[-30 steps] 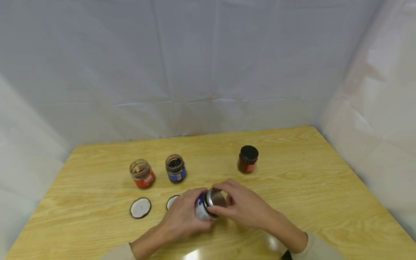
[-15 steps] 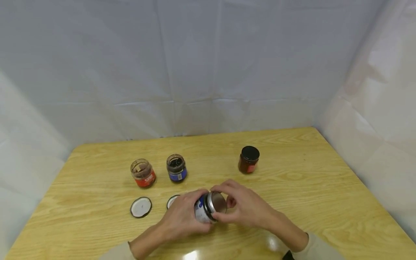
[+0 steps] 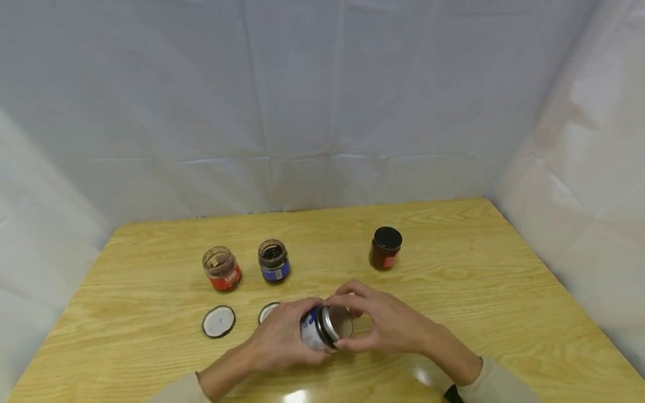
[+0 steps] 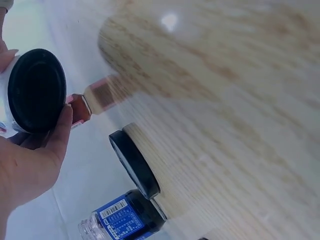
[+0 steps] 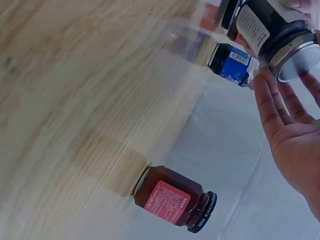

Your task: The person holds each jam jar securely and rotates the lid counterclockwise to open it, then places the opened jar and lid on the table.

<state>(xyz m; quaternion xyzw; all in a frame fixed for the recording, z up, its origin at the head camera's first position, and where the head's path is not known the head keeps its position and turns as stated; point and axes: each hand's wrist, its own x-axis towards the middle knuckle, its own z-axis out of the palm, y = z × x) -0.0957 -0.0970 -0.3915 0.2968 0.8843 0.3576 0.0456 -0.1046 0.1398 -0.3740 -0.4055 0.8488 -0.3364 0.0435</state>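
A dark jar with a white and blue label (image 3: pixel 309 332) is held tilted above the near part of the table, its silver lid (image 3: pixel 341 322) facing right. My left hand (image 3: pixel 284 334) grips the jar's body; its black base (image 4: pixel 37 91) faces the left wrist camera. Around the edge of the silver lid, my right hand (image 3: pixel 393 322) has its thumb and fingers. In the right wrist view its fingertips touch the lid's rim. Whether the lid has come loose, I cannot tell.
Two uncapped jars, one red-labelled (image 3: pixel 221 271) and one blue-labelled (image 3: pixel 274 264), stand behind on the left. A lid (image 3: pixel 219 321) lies inside up before them; another lid (image 3: pixel 267 310) is partly hidden by my left hand. A capped reddish-brown jar (image 3: pixel 386 249) stands back right.
My right hand has turned a little and its fingers and thumb have shifted along the lid's rim. The left hand and jar have hardly moved.
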